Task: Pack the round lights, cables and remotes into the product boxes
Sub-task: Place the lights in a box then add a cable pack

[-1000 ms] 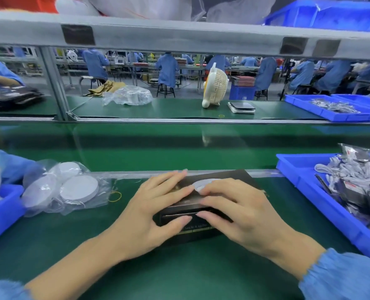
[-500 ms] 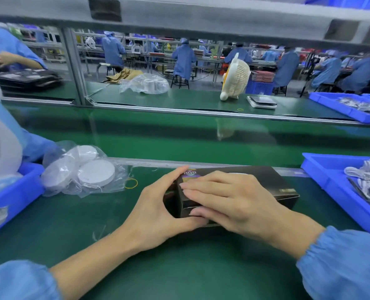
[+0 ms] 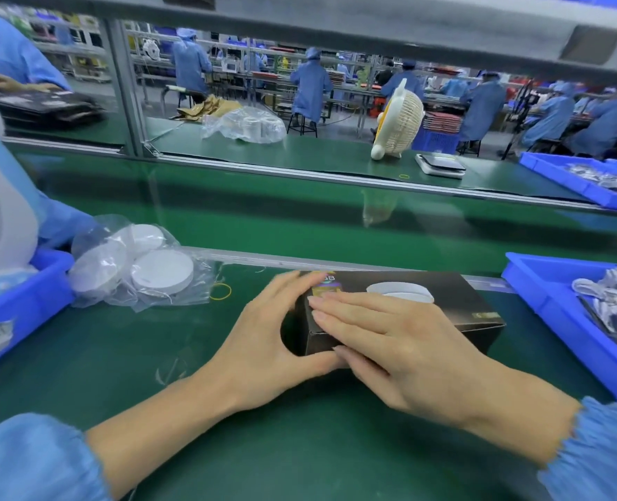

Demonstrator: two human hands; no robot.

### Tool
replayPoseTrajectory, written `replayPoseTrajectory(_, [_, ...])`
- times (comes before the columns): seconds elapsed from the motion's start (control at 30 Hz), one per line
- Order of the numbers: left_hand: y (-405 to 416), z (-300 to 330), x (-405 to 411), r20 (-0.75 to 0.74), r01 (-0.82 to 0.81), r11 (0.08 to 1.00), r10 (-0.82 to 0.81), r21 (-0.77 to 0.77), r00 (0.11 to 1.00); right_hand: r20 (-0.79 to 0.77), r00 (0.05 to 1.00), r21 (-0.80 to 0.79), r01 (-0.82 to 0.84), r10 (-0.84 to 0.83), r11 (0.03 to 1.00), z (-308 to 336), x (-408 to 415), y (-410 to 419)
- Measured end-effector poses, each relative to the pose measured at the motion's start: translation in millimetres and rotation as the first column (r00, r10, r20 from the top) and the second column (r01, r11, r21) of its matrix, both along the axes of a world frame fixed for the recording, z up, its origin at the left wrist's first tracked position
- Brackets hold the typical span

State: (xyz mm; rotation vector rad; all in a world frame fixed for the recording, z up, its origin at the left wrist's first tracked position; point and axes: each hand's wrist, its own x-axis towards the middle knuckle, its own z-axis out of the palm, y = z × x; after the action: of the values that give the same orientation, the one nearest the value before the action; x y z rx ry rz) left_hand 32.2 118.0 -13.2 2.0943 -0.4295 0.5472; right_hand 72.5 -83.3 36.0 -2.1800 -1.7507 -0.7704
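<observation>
Head view shows the product box (image 3: 440, 309) now closed, its open end shut since a second ago. Left hand (image 3: 263, 341) cups its end; right hand (image 3: 390, 341) presses flat on top, so it seems packed

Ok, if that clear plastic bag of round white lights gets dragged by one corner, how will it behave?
The clear plastic bag looks thin and crumpled, so it would probably stretch and sag first. The round white lights lie loose inside, overlapping, so they would likely slide and bunch. The film looks slick on the green mat, so it should slide easily.
</observation>
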Motion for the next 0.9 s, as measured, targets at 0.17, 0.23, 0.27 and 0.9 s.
replayPoseTrajectory(0.17, [-2,0,1,0.496,-0.104,0.982,0.012,0.158,0.868,-0.025,0.984,0.351,0.172,-0.175,0.920,11,7,-53])
replayPoseTrajectory(0.23, [-7,-3,1,0.511,-0.054,0.993,-0.006,0.103,0.860,-0.030,0.970,0.413,0.231,-0.240,0.881,-1,8,-66])
replayPoseTrajectory(0.27, [-9,-4,2,0.489,-0.024,0.998,-0.004,0.051,0.872,-0.011,0.968,0.411,0.235,-0.253,0.881,-9,8,-68])
replayPoseTrajectory(0.9, [-6,-1,5,0.289,0.051,0.975,0.014,-0.217,0.957,-0.522,0.837,0.275,0.346,-0.163,0.897,-4,16,-62])
